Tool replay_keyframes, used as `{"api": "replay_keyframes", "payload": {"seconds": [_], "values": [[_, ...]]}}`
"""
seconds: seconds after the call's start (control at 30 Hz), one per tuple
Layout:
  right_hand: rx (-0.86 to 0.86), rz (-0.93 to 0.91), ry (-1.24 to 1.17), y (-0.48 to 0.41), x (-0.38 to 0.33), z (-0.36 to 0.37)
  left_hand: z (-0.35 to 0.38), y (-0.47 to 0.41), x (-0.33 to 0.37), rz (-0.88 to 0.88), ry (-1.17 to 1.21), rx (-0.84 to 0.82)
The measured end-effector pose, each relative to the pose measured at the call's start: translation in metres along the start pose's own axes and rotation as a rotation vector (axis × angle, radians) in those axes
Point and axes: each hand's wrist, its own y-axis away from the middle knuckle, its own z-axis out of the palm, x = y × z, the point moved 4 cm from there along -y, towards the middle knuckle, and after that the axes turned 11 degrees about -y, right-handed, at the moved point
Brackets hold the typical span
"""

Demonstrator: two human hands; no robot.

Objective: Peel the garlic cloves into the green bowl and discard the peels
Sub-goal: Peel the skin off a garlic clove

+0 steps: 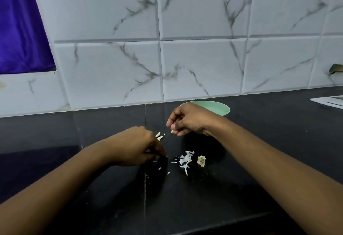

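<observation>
The black counter [259,160] leaves you open room in front of the green bowl [220,106], which sits by the wall behind your right hand [189,119]. That hand, the nearer one, pinches a clove [172,131] just before the bowl's near rim. Your left hand [137,145] curls fingers-down farther out (whether it holds anything, you cannot tell). The peels [185,159] lie further in front of the bowl, and the loose cloves [159,136] lie between your hands.

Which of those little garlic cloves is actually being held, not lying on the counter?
The clove pinched in the right hand. The other two cloves lie loose on the counter by the left hand.
</observation>
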Motion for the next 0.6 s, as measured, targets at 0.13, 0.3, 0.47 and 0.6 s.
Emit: {"api": "replay_keyframes", "payload": {"seconds": [0.13, 0.3, 0.47, 0.6], "values": [[0.005, -0.033, 0.046, 0.000, 0.000, 0.003, -0.011, 0.001, 0.015, 0.068, 0.261, 0.052], [-0.038, -0.086, 0.044, 0.002, -0.004, 0.007, -0.028, 0.013, -0.020, -0.093, 0.460, 0.194], [-0.119, -0.073, 0.155, 0.003, 0.000, 0.016, -0.015, 0.019, -0.034, -0.198, 0.479, -0.034], [-0.129, -0.033, 0.197, 0.003, 0.004, 0.017, -0.003, 0.010, -0.018, -0.174, 0.487, -0.156]]}}
